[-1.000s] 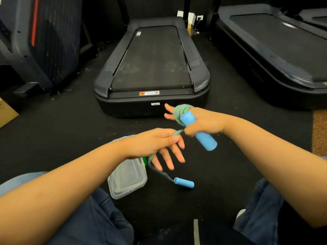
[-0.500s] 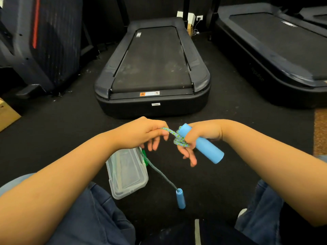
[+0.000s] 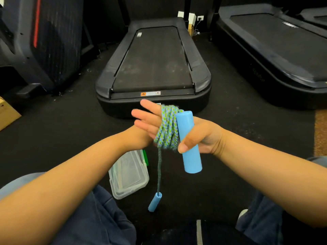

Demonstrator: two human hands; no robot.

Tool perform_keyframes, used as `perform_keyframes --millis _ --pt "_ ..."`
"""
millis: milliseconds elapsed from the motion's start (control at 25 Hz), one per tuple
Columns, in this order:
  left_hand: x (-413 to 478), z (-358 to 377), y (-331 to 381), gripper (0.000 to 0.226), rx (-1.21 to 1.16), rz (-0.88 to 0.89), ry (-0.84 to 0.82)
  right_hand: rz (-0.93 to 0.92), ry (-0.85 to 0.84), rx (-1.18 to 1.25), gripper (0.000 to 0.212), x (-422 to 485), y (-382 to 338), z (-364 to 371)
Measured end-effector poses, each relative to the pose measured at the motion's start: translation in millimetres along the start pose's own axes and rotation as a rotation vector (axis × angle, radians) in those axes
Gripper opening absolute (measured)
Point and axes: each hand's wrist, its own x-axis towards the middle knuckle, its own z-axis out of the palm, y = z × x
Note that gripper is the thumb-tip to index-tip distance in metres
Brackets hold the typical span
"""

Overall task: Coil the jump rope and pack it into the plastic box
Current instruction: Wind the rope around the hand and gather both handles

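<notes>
The jump rope is a green-and-blue braided cord with blue foam handles. My right hand (image 3: 203,137) clamps one handle (image 3: 192,161) under the thumb, and several turns of the rope coil (image 3: 167,128) wrap its spread fingers. A short tail (image 3: 159,170) hangs straight down from the coil to the second handle (image 3: 154,201), which dangles low by the floor. My left hand (image 3: 138,137) sits behind the right fingers and the coil, its fingers hidden. The clear plastic box (image 3: 129,175) with a green latch lies on the floor below my left wrist.
A black treadmill (image 3: 154,68) lies straight ahead, another treadmill (image 3: 276,50) at the right, a folded machine (image 3: 44,41) at the left. A cardboard box (image 3: 7,112) sits at the left edge. My knees in blue trousers frame the dark carpet.
My right hand has turned up and forward, adding a turn to the coil. The hanging tail is shorter and the second handle has swung under the coil. My left hand slid behind the right fingers.
</notes>
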Motion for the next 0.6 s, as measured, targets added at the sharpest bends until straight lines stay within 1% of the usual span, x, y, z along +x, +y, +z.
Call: perform_keyframes --millis 40,80,120,160,200,240,360,480,600 --pt "0 1 0 0.029 0.051 -0.025 0.073 -0.039 0.013 -0.017 0.109 2 -3 5" --pt "2 7 -1 0.035 0.062 0.017 0.064 -0.077 0.049 -0.016 0.109 3 -5 9" --pt "1 14 2 0.029 0.028 0.069 0.049 -0.109 0.093 0.004 0.106 4 -7 12" --pt "-1 17 9 0.023 -0.017 0.117 0.069 -0.140 0.135 0.021 0.104 4 -9 14" --pt "-3 22 20 0.026 -0.067 0.159 0.070 -0.154 0.175 0.023 0.104 3 -10 12" --pt "-3 23 22 0.029 -0.070 0.179 0.081 -0.158 0.206 0.017 0.106 3 -10 9" --pt "-9 23 29 0.033 -0.104 0.230 -0.005 -0.174 0.187 0.072 0.102 1 -13 -2" --pt "-7 24 28 0.028 -0.171 0.196 -0.088 -0.166 0.194 0.217 0.109 -1 -16 -14" --pt "-4 22 25 0.026 -0.166 0.154 -0.145 -0.181 0.217 0.308 0.115 -5 -21 -24"
